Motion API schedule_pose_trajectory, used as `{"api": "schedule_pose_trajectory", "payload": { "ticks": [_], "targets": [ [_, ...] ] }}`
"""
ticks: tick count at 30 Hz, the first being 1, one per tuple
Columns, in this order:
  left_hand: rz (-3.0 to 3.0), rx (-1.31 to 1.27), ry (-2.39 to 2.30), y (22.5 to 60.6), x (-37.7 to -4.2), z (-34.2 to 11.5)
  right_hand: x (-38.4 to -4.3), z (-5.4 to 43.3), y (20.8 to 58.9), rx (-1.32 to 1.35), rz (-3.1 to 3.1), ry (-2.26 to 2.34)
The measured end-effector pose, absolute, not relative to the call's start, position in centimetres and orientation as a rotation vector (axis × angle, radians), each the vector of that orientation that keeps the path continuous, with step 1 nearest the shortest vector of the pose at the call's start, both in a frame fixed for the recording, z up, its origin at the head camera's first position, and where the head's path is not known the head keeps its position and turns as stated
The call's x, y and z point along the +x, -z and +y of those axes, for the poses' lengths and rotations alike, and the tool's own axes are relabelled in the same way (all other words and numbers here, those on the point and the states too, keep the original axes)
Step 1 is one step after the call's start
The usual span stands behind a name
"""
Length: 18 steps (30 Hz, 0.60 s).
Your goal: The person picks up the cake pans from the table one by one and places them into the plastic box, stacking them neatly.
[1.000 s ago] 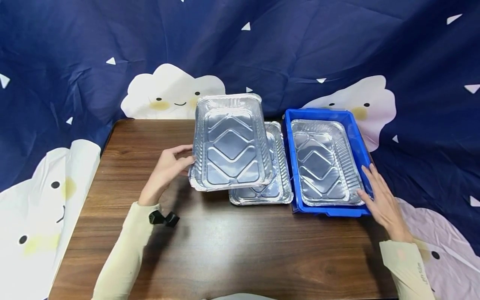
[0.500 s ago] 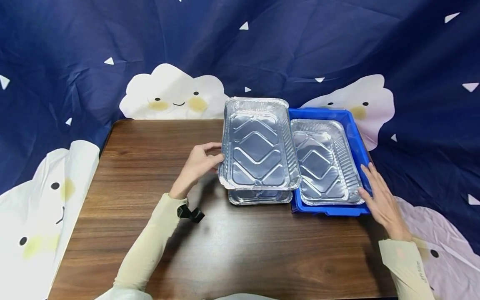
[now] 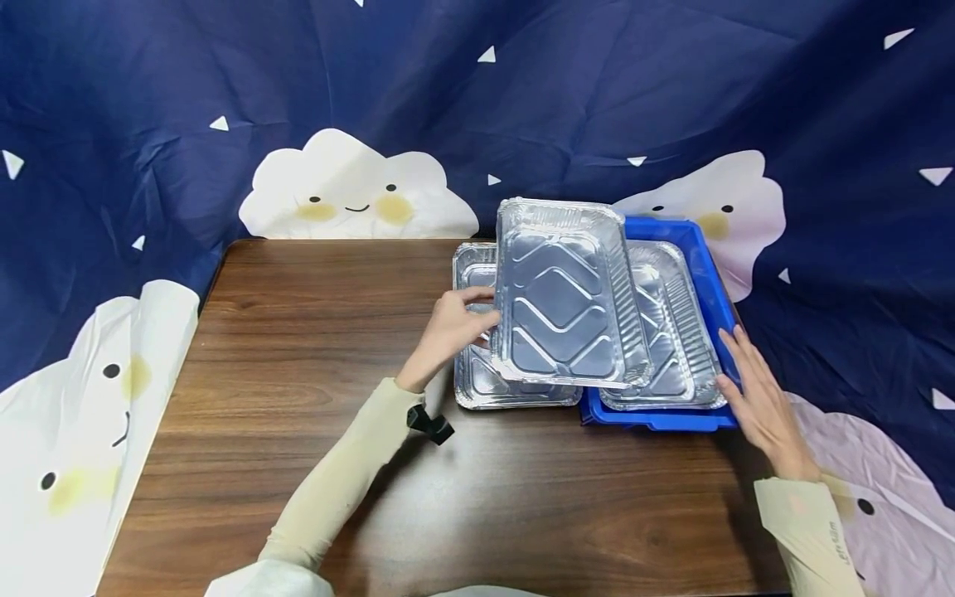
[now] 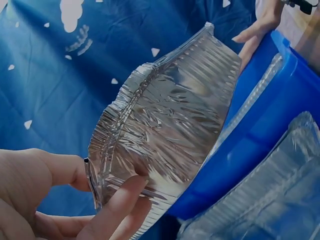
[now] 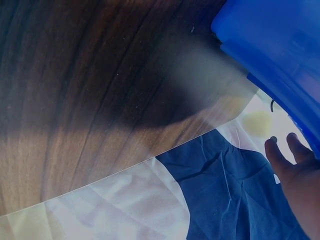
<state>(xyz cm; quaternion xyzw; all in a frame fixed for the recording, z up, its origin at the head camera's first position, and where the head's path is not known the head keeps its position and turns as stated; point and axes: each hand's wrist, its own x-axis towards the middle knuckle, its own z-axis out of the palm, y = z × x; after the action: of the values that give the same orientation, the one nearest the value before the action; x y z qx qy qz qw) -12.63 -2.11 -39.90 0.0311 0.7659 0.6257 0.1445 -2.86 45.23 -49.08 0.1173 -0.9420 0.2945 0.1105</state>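
Note:
A rectangular foil tray (image 3: 559, 303) hangs in the air, tilted, held by its left rim in my left hand (image 3: 455, 327). In the left wrist view the thumb and fingers of that hand (image 4: 55, 195) pinch the crinkled edge of the foil tray (image 4: 170, 105). Beneath it, a second foil tray (image 3: 477, 385) lies on the table, partly covered. Another foil tray (image 3: 682, 332) sits inside the blue bin (image 3: 690, 421), its left part hidden by the raised one. My right hand (image 3: 764, 406) rests at the bin's right edge with fingers extended.
The brown wooden table (image 3: 313, 332) runs left and in front of the trays. A dark blue curtain (image 3: 552, 91) with white clouds hangs behind and around it. The bin stands near the table's right edge.
My left hand has carried the held foil tray to the right, from over the tray on the table to partly over the blue bin. The right hand has stayed in place.

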Motion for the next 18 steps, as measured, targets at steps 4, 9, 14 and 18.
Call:
{"api": "schedule_pose_trajectory", "payload": {
  "ticks": [4,9,14,18],
  "targets": [
    [2.209,0.094,-1.792,40.0,-12.7,-0.2,-2.8,45.2,49.2,0.355,-2.75,-0.891],
    [2.207,0.147,-1.798,40.4,-12.9,2.4,-2.7,45.4,49.2,0.361,-2.723,-0.911],
    [2.234,0.191,-1.766,40.8,-13.1,4.7,-2.7,45.3,49.1,0.367,-2.722,-0.913],
    [2.232,0.169,-1.735,40.7,-13.2,6.5,-2.8,45.1,49.1,0.359,-2.719,-0.916]
  ]
}}
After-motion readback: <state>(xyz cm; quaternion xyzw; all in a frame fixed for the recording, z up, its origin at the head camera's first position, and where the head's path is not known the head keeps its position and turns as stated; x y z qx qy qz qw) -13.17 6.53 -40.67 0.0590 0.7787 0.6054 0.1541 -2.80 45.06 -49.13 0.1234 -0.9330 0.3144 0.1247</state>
